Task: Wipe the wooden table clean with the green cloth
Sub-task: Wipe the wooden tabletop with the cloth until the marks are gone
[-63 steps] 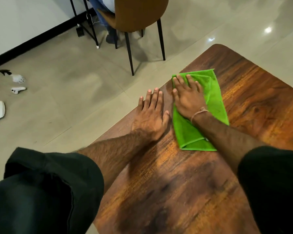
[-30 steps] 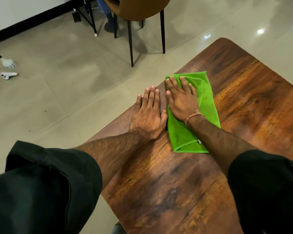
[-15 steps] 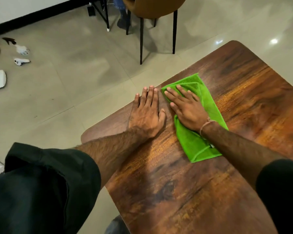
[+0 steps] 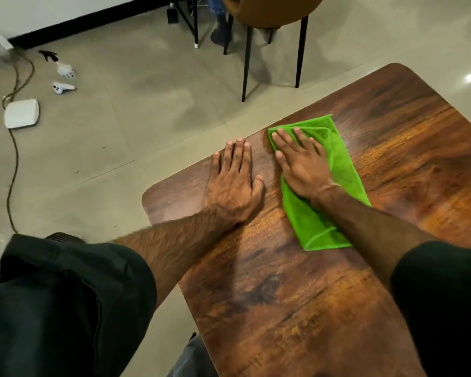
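Note:
A folded green cloth (image 4: pixel 343 170) lies on the dark wooden table (image 4: pixel 310 295) near its far-left edge. My right hand (image 4: pixel 301 161) presses flat on the cloth with straight, spread fingers; its fingertips reach the cloth's far-left corner. My left hand (image 4: pixel 234 180) rests flat on the bare wood just left of the cloth, fingers straight and pointing to the table's edge. The two hands lie side by side, a narrow strip of wood between them.
A brown chair (image 4: pixel 272 12) on black legs stands on the tiled floor beyond the table, a person's legs behind it. A white box (image 4: pixel 21 113), a cable (image 4: pixel 12 170) and small white items (image 4: pixel 63 87) lie on the floor at left.
My right hand has slid the cloth slightly along the table's left edge, its fingers turning to point farther away. My left hand stays flat in place. The view has shifted.

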